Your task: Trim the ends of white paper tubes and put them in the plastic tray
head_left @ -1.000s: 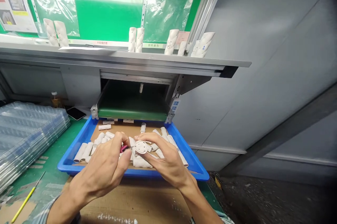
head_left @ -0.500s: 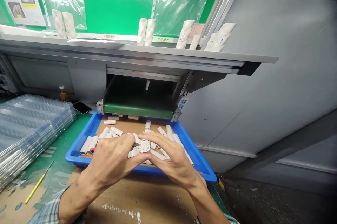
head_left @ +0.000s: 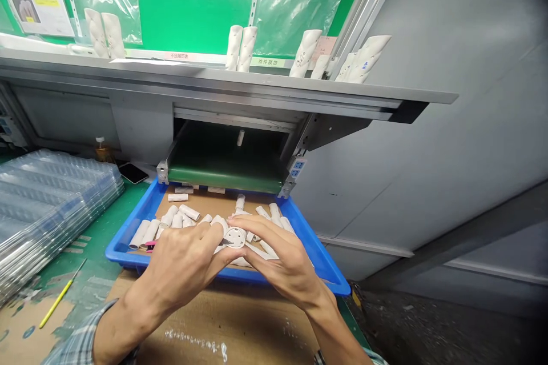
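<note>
A white plastic cylinder (head_left: 236, 237) is held in my right hand (head_left: 282, 259), its round end with small holes turned toward me. The fingers lie along its upper right side and the thumb is below it. My left hand (head_left: 182, 259) is closed around a pink-handled tool (head_left: 149, 245); the grip hides most of it. Its dark pointed metal tip (head_left: 226, 241) reaches the left side of the cylinder's end face. My left thumb is close under the cylinder. Beneath both hands lies a blue tray (head_left: 124, 260) with several white cylinders on its cardboard lining.
A green conveyor belt (head_left: 226, 173) ends over the tray's far side, with one white cylinder (head_left: 241, 137) on it. Stacked clear plastic trays (head_left: 55, 199), a phone (head_left: 133, 173) and a yellow-handled pick (head_left: 57, 302) are on the left. A shelf (head_left: 205, 80) with white sample cylinders crosses above.
The tool's tip has moved slightly down and right across the cylinder's end face. Both hands keep their grips. The whole view has shifted a little.
</note>
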